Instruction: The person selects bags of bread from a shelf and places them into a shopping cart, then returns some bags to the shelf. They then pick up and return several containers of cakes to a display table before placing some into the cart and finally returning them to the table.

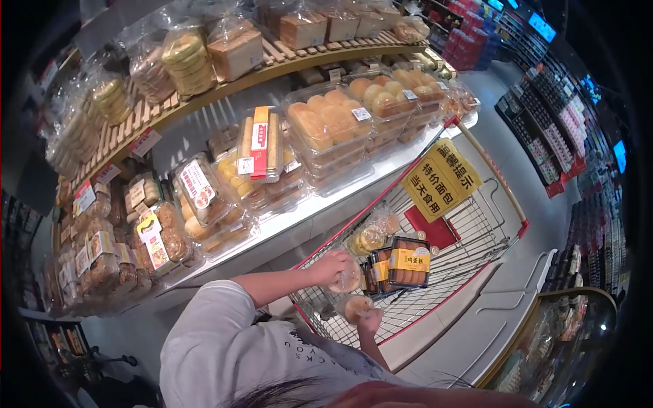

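My left hand (pixel 332 266) is closed on a clear-bagged round bread (pixel 348 279), over the near end of the shopping cart (pixel 445 300). Just below it, my right hand (pixel 369 321) grips a second bagged bread (pixel 356 309), round and brown. The breads' exact kind is hard to make out. Inside the cart, beside my hands, lie black trays of egg cakes (pixel 409 264) with yellow labels. Farther in is a clear bag of yellowish rounds (pixel 369 236).
A yellow sign (pixel 441 178) hangs at the cart's far end. Along the left runs a white display counter (pixel 279 221) with clear boxes of buns (pixel 328 121). Above it, a slatted wooden shelf (pixel 275 51) carries bagged loaves (pixel 233 46). A glass-topped case (pixel 571 319) stands at right.
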The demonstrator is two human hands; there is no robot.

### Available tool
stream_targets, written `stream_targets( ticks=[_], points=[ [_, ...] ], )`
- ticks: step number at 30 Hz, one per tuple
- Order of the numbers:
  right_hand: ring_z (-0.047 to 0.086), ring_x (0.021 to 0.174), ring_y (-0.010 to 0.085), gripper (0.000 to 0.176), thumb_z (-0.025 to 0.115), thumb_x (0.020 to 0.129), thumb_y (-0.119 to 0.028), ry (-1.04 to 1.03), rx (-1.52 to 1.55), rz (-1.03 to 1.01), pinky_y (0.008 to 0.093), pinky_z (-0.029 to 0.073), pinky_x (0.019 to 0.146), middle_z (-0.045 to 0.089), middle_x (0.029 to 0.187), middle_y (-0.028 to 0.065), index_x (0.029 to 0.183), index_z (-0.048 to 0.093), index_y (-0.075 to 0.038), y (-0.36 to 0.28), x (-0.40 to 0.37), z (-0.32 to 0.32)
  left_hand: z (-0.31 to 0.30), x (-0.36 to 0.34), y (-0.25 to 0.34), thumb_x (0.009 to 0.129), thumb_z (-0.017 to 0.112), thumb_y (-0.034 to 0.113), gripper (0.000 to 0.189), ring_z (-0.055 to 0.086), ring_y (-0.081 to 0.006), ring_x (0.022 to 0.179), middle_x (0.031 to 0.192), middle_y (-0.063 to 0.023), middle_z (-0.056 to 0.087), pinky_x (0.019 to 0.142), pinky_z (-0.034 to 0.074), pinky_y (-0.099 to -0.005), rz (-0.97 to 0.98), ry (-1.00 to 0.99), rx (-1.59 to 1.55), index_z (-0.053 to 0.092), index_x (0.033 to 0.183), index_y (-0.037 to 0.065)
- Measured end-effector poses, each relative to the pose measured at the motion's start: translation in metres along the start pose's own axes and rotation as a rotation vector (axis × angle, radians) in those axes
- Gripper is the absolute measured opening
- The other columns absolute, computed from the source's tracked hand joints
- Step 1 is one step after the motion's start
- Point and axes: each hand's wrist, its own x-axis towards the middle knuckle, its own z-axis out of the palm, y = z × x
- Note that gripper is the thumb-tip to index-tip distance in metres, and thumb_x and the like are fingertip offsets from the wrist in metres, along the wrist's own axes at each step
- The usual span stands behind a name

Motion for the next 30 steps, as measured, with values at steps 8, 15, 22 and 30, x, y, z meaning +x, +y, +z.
stream_targets(
  ticks=[8,15,22,30],
  points=[
    [0.047,0.081,0.0251,0.011,0.052,0.07,-0.006,0.07,0.331,0.086,0.0337,0.039,0.075,0.047,0.086,0.0116,0.077,0.05,0.002,-0.155,0.039,-0.102,-0.19,-0.077,0.078,0.076,0.058,0.021,0.018,0.04,-0.0287,0.118,0.115,-0.0044,0.051,0.102,0.024,-0.0468,0.067,0.246,-0.13,0.058,0.088,0.008],
    [0.049,0.078,0.0175,0.013,0.055,0.067,0.0,0.263,0.537,-0.116,0.0275,0.039,0.076,0.051,0.087,0.0081,0.079,0.051,0.001,-0.254,0.07,-0.14,-0.332,-0.185,0.097,0.069,0.058,0.008,0.014,0.05,-0.0256,0.104,0.106,-0.0064,0.055,0.098,0.032,-0.0408,0.073,0.555,0.063,0.056,0.082,0.006],
    [0.053,0.08,0.022,0.019,0.053,0.071,-0.013,0.33,0.547,-0.515,0.0331,0.043,0.081,0.051,0.084,0.0141,0.064,0.047,0.004,-0.408,0.086,-0.143,-0.435,-0.294,0.087,0.076,0.062,0.013,0.015,0.055,-0.0213,0.09,0.1,-0.011,0.056,0.08,0.044,-0.034,-0.159,1.062,-0.075,0.053,0.071,0.002],
    [0.058,0.091,0.0304,0.05,0.061,0.076,-0.042,0.035,0.828,-0.746,0.041,0.046,0.081,0.05,0.092,0.0171,0.061,0.043,0.002,-0.524,0.111,-0.088,-0.491,-0.349,0.049,0.079,0.061,0.011,0.014,0.056,-0.0229,0.088,0.096,-0.0129,0.057,0.079,0.043,-0.0314,-0.125,1.386,0.1,0.055,0.072,0.0]
  ],
)
